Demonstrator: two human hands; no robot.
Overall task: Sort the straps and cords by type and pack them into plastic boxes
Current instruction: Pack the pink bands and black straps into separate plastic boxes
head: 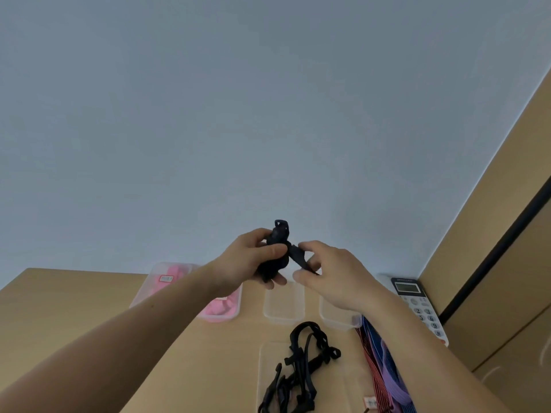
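Observation:
Raised above the desk, my left hand (pixel 253 257) grips a bundled black strap (pixel 275 247) whose buckle sticks up at the top. My right hand (pixel 325 269) pinches the loose end of that strap beside it. Below, a tangle of black straps (pixel 298 368) lies on a clear lid (pixel 265 368). Two clear plastic boxes, one (pixel 283 305) in the middle and one (pixel 337 317) to its right, stand behind it. A box of pink straps (pixel 220 308) and a clear lid (pixel 161 281) lie at the left. Red, purple and blue cords (pixel 384 368) lie at the right, partly under my right arm.
A white desk phone (pixel 417 305) stands at the right edge of the wooden desk (pixel 74 299). A pale wall fills the view behind the desk, and a wooden cabinet (pixel 492 234) closes off the right side.

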